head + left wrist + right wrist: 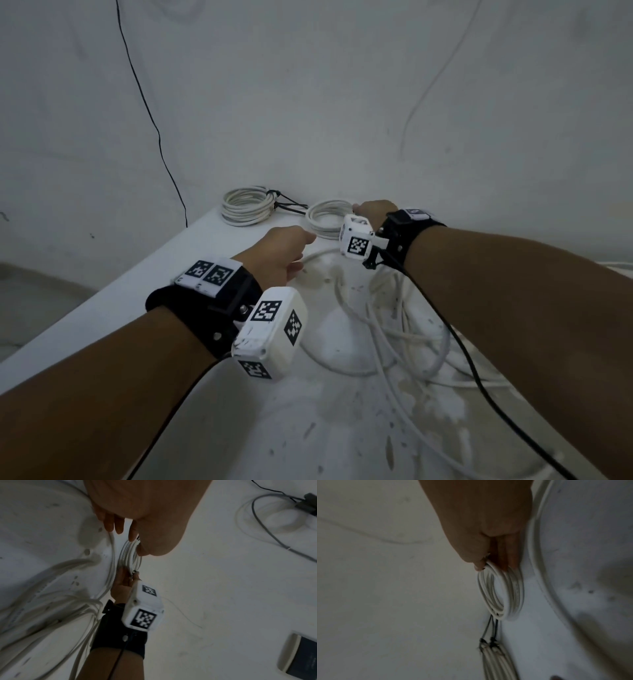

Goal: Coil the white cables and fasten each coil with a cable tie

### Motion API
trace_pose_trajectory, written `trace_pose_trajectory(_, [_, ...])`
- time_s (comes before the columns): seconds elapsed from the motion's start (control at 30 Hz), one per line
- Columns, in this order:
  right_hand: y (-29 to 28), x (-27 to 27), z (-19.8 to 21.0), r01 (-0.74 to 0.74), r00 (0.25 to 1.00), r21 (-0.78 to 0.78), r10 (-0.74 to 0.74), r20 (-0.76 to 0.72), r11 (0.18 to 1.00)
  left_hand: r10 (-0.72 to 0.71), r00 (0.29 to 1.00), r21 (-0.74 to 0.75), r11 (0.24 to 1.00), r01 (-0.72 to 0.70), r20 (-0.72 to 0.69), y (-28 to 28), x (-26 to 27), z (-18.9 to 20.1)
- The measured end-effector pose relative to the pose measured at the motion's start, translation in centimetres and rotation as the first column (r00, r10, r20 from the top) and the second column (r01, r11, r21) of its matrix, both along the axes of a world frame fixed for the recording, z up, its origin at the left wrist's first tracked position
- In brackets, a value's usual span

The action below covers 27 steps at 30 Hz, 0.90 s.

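2 hands (281, 253) hold 1 of 2 coils (325, 219).

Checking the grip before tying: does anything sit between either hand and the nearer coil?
Nothing visible does. The right hand and the left hand both pinch the nearer coil directly; the tied coil lies to its left.

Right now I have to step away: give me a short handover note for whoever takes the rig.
Right hand grips the second coil at its far-right edge, on the table.
Left hand is by the coil's near-left edge; the left wrist view shows its fingers at the loops.
Done: first coil lies at the far-left corner, fastened with black ties.
Left: whether the second coil is tied is unclear; loose white cables still to coil and tie.
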State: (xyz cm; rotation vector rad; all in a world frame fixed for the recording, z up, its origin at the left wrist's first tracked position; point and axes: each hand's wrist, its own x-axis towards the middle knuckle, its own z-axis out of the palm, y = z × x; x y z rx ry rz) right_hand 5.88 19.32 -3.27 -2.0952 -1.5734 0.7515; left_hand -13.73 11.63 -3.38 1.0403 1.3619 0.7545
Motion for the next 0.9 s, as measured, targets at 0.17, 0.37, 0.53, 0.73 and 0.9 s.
trace_pose_trajectory(0.17, [-1.8,0.8,1.0,-0.002,0.998,0.026,0.0,0.066,1.0,-0.023,0.999,0.043,0.999,0.025,-0.046,-0.3,-0.4,-0.2])
trace_pose_trajectory(0.37, [-7.0,3.2,3.9,0.238,0.919,0.215,-0.149,-0.364,0.947,-0.238,0.932,0.274,0.91,0.313,-0.273,-4.3,1.4,2.1])
trace_pose_trajectory(0.53, [-16.5,7.5,7.1,0.24,0.953,0.376,-0.145,-0.264,0.895,-0.421,0.816,0.293,0.784,0.547,-0.398,-9.9,5.1,4.0])
trace_pose_trajectory(0.73, [-27.3,12.5,5.3,0.132,0.986,0.187,-0.109,-0.125,0.973,-0.596,0.601,0.27,0.554,0.788,-0.532,-16.5,10.3,4.8])
trace_pose_trajectory(0.9, [-32.1,14.3,1.2,0.176,0.981,0.098,-0.167,-0.094,0.979,-0.52,0.693,0.31,0.64,0.703,-0.5,-19.7,12.6,4.8])
